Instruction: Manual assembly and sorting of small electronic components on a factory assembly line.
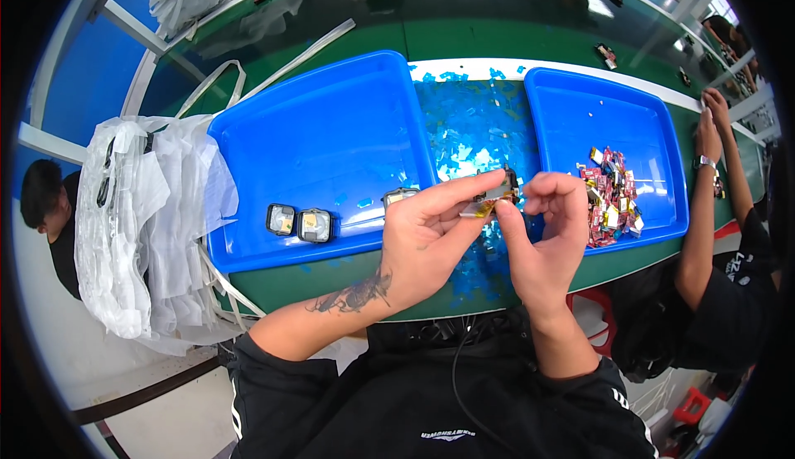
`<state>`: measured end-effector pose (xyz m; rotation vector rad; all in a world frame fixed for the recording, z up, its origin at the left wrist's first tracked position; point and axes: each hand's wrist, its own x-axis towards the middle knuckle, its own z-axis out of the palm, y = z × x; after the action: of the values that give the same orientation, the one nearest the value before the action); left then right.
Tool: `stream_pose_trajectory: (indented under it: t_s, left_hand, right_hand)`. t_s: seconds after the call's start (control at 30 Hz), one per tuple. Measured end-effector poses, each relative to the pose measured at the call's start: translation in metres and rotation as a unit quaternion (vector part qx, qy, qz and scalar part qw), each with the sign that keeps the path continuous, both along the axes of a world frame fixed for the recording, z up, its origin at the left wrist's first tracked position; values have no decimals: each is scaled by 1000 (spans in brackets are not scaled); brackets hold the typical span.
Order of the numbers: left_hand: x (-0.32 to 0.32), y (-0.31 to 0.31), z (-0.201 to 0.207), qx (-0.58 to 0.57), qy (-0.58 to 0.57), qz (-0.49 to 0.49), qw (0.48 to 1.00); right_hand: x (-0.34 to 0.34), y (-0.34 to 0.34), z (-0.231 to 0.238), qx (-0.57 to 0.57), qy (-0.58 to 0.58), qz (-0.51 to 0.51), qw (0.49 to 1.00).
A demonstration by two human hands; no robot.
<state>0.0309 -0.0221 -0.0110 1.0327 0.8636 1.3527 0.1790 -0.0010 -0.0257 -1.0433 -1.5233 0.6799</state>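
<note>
Above the gap between two blue trays, my left hand [431, 231] pinches a small electronic part [479, 208] between thumb and fingers. The part has a silvery flat face, amber tape and a dark edge; its exact kind cannot be made out. From the other side my right hand [551, 252] meets it, the thumb pressed against the part and the fingers curled. Just left of my left hand, a small black-framed case [401, 196] is partly covered by it. Two similar cases [315, 225] lie in the left blue tray [323, 144].
Small red, white and yellow parts [613, 198] heap in the right blue tray [596, 95]. Blue film scraps [468, 140] litter the green table between. White translucent bags [149, 227] hang at left. A dark conveyor [497, 24] carrying parts runs behind. A co-worker's arms [704, 202] are at right.
</note>
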Motion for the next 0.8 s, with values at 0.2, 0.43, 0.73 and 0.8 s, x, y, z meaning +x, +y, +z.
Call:
stream_pose_trajectory:
  t_s: [0.2,0.43,0.73,0.8]
  left_hand:
    - [-13,-2,-4,31,37,62,997]
    - [-90,6,42,148,525,58,836]
    - [-139,-41,39,38,717,44,695]
    - [-147,-34,35,37,685,52,726]
  right_hand:
    - [-20,7,18,-150,38,100,983]
    - [-14,136,54,-84,-169,215,958]
    - [-43,273,-6,-175,-319,67,929]
    - [-31,267,0,-101,-355,30,929]
